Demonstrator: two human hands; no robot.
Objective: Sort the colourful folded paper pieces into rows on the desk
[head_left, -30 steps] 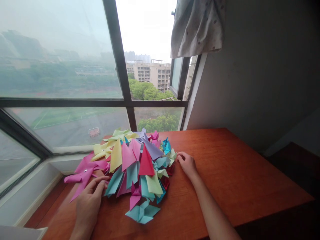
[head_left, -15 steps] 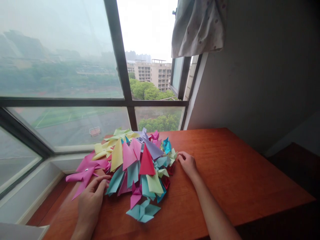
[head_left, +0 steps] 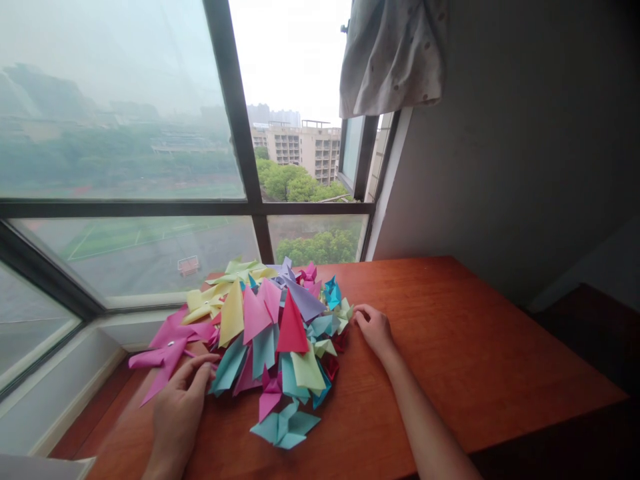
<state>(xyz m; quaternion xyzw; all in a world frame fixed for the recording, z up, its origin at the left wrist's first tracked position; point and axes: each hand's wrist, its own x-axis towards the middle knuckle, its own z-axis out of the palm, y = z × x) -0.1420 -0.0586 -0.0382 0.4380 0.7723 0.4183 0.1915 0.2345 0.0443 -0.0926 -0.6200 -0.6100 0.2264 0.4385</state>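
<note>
A heap of folded coloured paper lies between my two hands, with paper planes, pinwheels and other origami shapes overlapping. My left hand rests at its near left edge, thumb and fingers loosely bent and apart, their tips against the heap beside a magenta pinwheel. At the right edge, my right hand has loosely curved fingers, the tips touching or very near a pale green folded piece. A red paper plane lies on top. In front is a teal folded piece. Some fingertips are hidden.
The heap sits on a reddish-brown wooden table. Behind it stand dark window frames, with one pane swung outward on the right. A spotted curtain hangs above, beside a grey wall. A pale sill runs along the left.
The view has shifted very slightly, so everything sits a little further left. Both hands and the paper heap keep their places relative to each other.
</note>
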